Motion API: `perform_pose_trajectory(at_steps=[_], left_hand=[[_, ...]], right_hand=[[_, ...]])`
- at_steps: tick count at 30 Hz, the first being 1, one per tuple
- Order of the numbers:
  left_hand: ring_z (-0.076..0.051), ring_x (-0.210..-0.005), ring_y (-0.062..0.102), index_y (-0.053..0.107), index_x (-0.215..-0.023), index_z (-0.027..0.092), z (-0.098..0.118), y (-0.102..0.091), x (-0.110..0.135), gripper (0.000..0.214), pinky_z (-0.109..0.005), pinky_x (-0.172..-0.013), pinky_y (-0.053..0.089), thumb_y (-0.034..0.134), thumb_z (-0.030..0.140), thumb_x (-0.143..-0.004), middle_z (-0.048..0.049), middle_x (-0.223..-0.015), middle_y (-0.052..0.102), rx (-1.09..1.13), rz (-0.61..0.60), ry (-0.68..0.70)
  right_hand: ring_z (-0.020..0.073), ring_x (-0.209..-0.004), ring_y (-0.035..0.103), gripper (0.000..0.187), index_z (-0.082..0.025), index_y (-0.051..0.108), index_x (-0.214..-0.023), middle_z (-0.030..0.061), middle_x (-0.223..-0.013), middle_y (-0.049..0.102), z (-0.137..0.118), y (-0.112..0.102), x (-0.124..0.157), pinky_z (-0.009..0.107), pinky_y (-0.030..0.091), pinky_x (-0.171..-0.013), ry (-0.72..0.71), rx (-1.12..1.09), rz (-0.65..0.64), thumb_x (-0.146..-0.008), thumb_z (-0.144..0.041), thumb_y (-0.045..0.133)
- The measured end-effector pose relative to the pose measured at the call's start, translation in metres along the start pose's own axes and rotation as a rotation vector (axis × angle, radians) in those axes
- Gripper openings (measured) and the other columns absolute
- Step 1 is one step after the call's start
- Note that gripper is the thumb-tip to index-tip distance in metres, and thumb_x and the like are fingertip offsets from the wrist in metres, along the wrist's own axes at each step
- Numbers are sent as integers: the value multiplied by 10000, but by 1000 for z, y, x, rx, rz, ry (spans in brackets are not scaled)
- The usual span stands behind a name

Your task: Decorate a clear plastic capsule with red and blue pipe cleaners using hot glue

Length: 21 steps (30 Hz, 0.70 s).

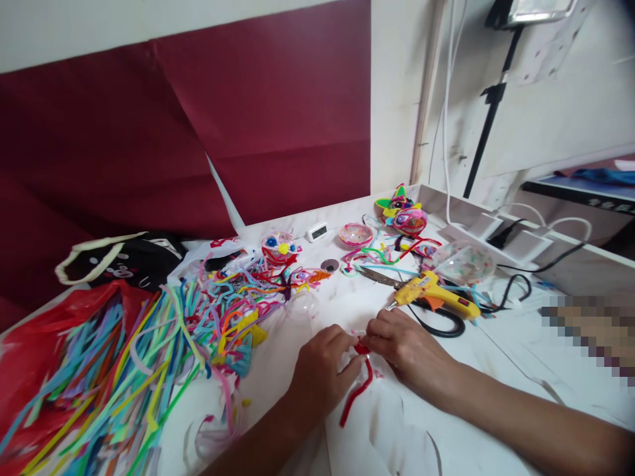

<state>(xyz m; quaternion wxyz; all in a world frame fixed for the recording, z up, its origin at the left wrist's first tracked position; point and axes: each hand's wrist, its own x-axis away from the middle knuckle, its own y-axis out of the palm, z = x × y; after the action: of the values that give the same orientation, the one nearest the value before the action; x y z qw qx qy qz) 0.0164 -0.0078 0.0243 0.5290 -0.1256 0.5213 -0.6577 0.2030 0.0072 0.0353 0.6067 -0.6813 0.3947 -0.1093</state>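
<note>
Between my two hands is a red pipe cleaner, its loose end curving down toward me over the white table. My left hand pinches it from the left, thumb and fingers close together. From the right, my right hand has its bent fingers pressed on the same red piece, whose upper part is coiled and partly hidden by the fingers. Just beyond my right hand lies a yellow hot glue gun, nozzle pointing left. Scissors rest behind it.
On the left, a red bag spills many coloured pipe cleaners. Decorated round ornaments, a pink-rimmed bowl and a small white digital clock stand toward the back. A power strip with cables runs along the right edge.
</note>
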Motion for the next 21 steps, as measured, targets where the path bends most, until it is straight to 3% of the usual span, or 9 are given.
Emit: perform_pose_trajectory(at_steps=[7, 21], left_hand=[[-174, -895, 605, 625, -906, 178, -5, 3, 0, 154, -301, -805, 520, 599, 109, -771, -52, -950, 616, 162, 111, 135], [-188, -908, 618, 658, -982, 186, -5, 2, -1, 171, -352, -805, 516, 552, 142, -856, -58, -941, 684, -40, 194, 372]], right_hand=[[172, -782, 475, 219, -189, 671, -859, 36, -811, 607, 1, -3, 1, 334, 304, -688, -8, -41, 23, -909, -128, 467], [155, -795, 516, 213, -183, 636, -746, 38, -796, 612, 9, -3, 2, 310, 335, -733, -3, -229, 58, -887, -116, 492]])
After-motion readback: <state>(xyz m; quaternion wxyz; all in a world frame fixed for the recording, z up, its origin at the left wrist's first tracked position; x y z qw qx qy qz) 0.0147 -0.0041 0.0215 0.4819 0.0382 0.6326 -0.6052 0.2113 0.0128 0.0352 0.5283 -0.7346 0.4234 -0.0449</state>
